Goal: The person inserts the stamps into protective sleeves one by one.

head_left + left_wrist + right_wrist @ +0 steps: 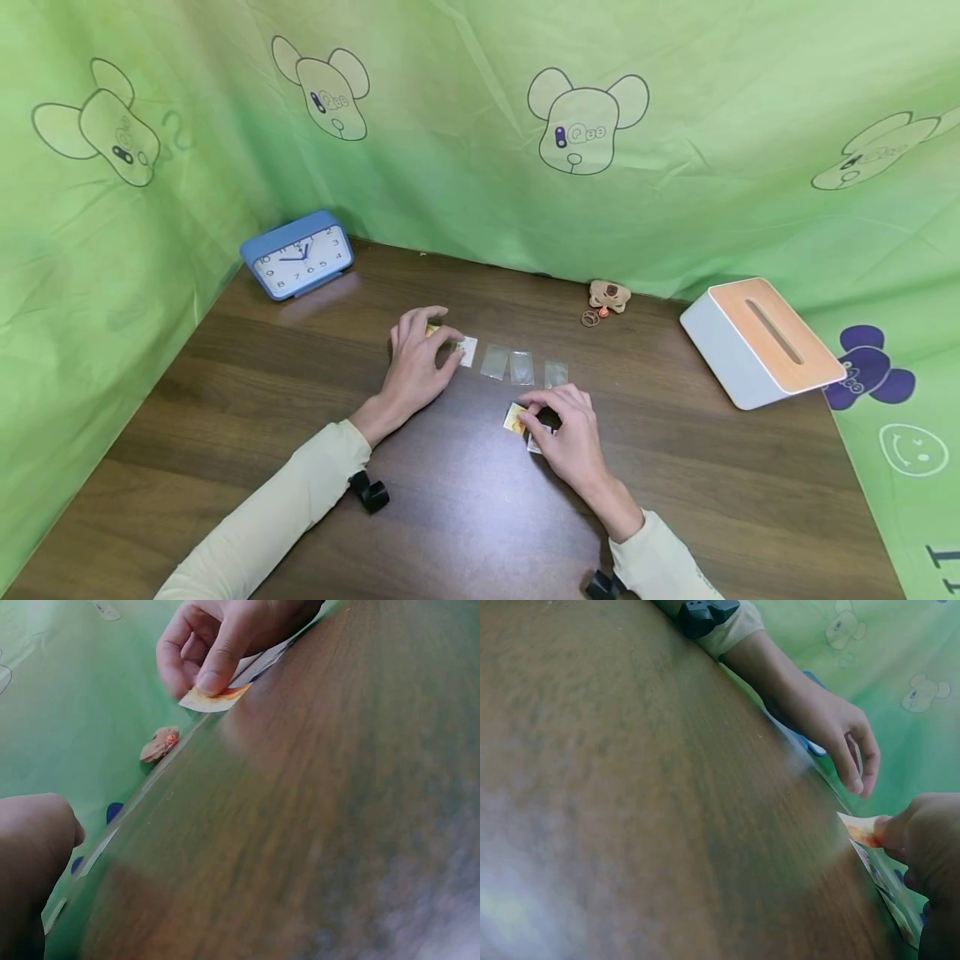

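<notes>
My right hand (570, 437) pinches a small yellow-and-orange picture card (514, 418) between thumb and fingertips. The card's white edge shows in the left wrist view, just above the tabletop. Another small card (535, 440) lies partly under that hand. My left hand (416, 358) is low over the table with bent, parted fingers, holding nothing that I can see. Beside its thumb lies a small pale card (467, 351), and a yellow card (432, 331) shows partly behind its fingers. Three small clear plastic sleeves (494, 362) lie in a row between the hands.
A blue clock (303, 254) stands at the back left of the wooden table (420, 525). Toward the back lies a brown bear-shaped keychain (609, 296). A white tissue box with a wooden lid (765, 342) stands at the right. Green printed cloth (465, 150) walls the table.
</notes>
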Demonstrator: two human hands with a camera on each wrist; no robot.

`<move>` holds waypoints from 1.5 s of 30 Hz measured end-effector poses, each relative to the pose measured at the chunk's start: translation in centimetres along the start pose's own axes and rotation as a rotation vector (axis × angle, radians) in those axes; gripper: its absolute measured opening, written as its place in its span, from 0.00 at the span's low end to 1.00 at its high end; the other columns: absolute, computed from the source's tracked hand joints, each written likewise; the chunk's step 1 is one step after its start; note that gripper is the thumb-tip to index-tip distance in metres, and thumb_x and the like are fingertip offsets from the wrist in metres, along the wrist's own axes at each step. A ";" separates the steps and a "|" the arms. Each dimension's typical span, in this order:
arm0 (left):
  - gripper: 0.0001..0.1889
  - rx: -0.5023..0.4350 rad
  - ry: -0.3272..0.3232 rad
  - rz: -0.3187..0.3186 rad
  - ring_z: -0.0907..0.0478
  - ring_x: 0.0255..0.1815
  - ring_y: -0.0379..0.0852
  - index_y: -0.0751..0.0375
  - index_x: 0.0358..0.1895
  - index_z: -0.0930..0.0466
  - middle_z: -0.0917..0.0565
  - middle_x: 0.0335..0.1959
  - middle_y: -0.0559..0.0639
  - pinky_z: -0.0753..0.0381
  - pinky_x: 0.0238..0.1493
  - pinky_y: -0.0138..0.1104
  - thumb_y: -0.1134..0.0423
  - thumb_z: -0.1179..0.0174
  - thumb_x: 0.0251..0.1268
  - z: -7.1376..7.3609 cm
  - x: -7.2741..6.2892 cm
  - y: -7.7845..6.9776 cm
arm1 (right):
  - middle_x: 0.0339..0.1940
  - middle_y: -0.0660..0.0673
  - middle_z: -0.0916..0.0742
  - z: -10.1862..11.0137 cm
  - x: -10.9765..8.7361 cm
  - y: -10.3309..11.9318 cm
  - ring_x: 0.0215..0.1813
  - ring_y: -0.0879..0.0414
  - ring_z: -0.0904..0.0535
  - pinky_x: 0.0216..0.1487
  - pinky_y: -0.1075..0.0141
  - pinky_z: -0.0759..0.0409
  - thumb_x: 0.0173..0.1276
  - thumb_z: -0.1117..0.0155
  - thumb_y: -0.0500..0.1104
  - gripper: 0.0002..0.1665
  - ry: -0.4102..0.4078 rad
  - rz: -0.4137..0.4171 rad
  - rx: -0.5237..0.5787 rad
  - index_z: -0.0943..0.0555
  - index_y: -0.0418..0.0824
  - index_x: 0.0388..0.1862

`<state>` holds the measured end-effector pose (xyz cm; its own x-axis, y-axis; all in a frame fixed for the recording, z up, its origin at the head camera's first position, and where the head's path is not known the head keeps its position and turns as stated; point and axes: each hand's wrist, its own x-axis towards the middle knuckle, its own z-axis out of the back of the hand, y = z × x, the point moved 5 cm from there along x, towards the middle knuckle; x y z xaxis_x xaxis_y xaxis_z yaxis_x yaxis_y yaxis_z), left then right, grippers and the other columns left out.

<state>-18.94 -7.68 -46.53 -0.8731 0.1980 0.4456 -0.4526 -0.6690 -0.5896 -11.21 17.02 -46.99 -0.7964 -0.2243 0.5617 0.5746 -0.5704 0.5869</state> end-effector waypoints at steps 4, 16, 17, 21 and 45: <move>0.09 0.010 0.036 -0.028 0.36 0.77 0.67 0.56 0.50 0.07 0.24 0.74 0.62 0.36 0.67 0.61 0.62 0.23 0.71 -0.4 0.0 -0.3 | 0.32 0.54 0.12 -0.1 -0.1 -0.2 0.44 0.54 0.20 0.50 0.60 0.33 0.61 0.18 0.31 0.16 0.006 -0.003 0.004 0.06 0.42 0.48; 0.14 0.044 0.108 -0.079 0.39 0.82 0.67 0.54 0.55 0.05 0.26 0.78 0.63 0.39 0.75 0.64 0.56 0.22 0.71 -1.8 0.2 -1.5 | 0.30 0.53 0.13 0.4 0.3 0.2 0.39 0.53 0.19 0.48 0.61 0.32 0.61 0.20 0.29 0.11 -0.043 -0.034 -0.011 0.08 0.43 0.38; 0.14 0.053 0.115 -0.082 0.40 0.82 0.68 0.54 0.56 0.05 0.26 0.79 0.63 0.40 0.76 0.64 0.55 0.22 0.71 -2.0 0.2 -1.5 | 0.30 0.53 0.12 0.5 0.3 0.2 0.39 0.53 0.19 0.48 0.62 0.32 0.61 0.21 0.29 0.11 -0.048 -0.034 -0.009 0.08 0.43 0.38; 0.17 0.076 0.147 -0.090 0.42 0.85 0.68 0.52 0.60 0.06 0.29 0.81 0.64 0.41 0.77 0.66 0.52 0.23 0.73 -2.4 0.4 -1.9 | 0.30 0.53 0.11 0.5 0.4 0.1 0.38 0.54 0.18 0.50 0.63 0.32 0.62 0.21 0.31 0.10 -0.060 -0.042 0.008 0.09 0.44 0.37; 0.14 0.110 0.132 -0.136 0.46 0.88 0.72 0.51 0.52 0.03 0.30 0.84 0.65 0.45 0.82 0.73 0.52 0.20 0.69 -2.4 0.1 -2.3 | 0.32 0.56 0.10 0.3 -0.3 -1.2 0.39 0.57 0.17 0.49 0.65 0.30 0.68 0.21 0.39 0.03 -0.079 -0.108 0.049 0.09 0.47 0.37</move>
<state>-18.44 -4.33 -46.72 -0.8247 0.3789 0.4199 -0.5517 -0.7025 -0.4496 -11.63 18.04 -47.69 -0.8380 -0.0994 0.5366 0.4962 -0.5481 0.6734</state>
